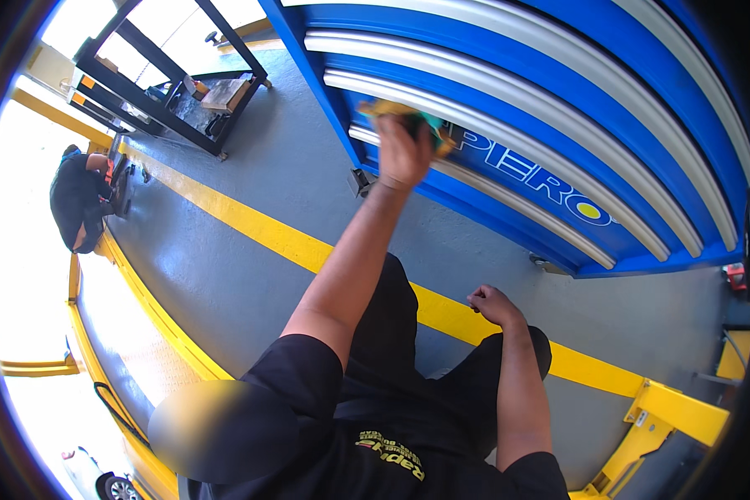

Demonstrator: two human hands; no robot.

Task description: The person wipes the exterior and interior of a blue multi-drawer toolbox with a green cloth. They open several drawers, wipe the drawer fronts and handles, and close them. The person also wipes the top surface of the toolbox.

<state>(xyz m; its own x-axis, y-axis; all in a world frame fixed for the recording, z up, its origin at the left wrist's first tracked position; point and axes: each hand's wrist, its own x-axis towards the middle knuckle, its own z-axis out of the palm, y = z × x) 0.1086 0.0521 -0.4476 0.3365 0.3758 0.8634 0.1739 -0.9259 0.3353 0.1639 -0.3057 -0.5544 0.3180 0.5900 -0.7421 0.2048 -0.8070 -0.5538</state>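
Note:
My left hand (404,152) is stretched forward to the front of a blue tool cabinet (396,17). In its closed fingers is a bunched yellow-and-green cloth (389,108), smeared by motion, up against one of the lower drawers. Pale metal drawer handles (475,68) run across the cabinet front in long bars. My right hand (497,307) hovers by my right knee, its fingers curled in, and no object shows in it.
Cabinet casters (361,182) stand on the grey floor (250,158), which a yellow stripe (296,247) crosses. At the far left a co-worker (79,196) bends down. Behind is a black cart (175,104) with boxes. A yellow metal frame (667,412) stands at lower right.

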